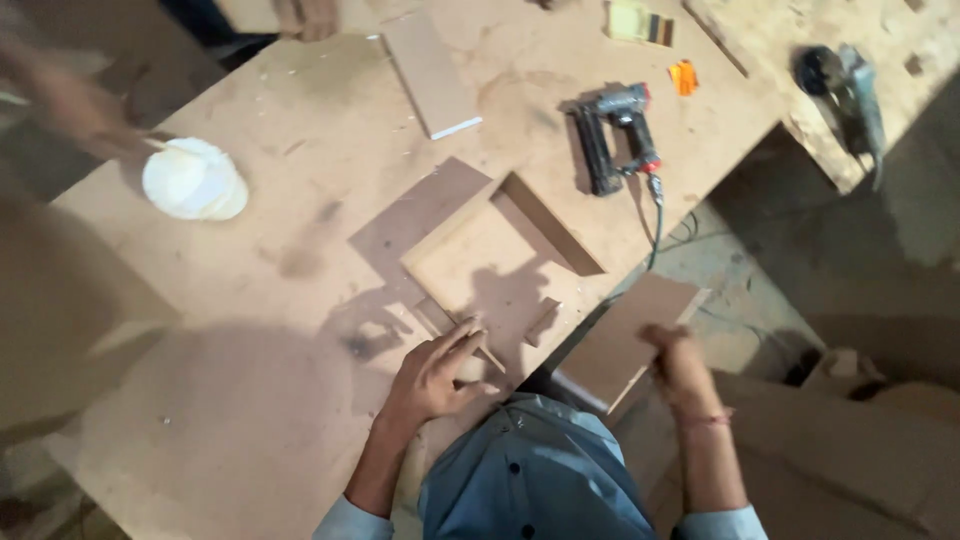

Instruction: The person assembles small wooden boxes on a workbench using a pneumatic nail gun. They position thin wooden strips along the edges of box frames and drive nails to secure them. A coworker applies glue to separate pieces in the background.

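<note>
Pressing flat on the worktop (250, 300), the left hand (435, 375) spreads loose fingers beside a thin wooden strip (462, 338) — the right hand (675, 355) grips a board (625, 335) off the edge — stiff, light-looking, best held by its edges.

1. Looking like a woodworking or carpentry workshop; a big raw board worktable (250, 400) is filling most of the view, its surface showing scuffs, stains and dust.
2. A pneumatic nail gun (615, 135) is lying on the table with its hose (655, 225) trailing off the edge.
3. A second power tool, probably a grinder or saw (845, 85), is sitting on a neighbouring bench (800, 40).
4. Cut board pieces are lying about: a flat panel (430, 75), an open box frame (490, 260), small offcuts (543, 322).
5. A white round tub (193, 180), maybe glue, is standing near the far left.
6. Bare concrete floor (730, 290) is showing below the table.
</note>
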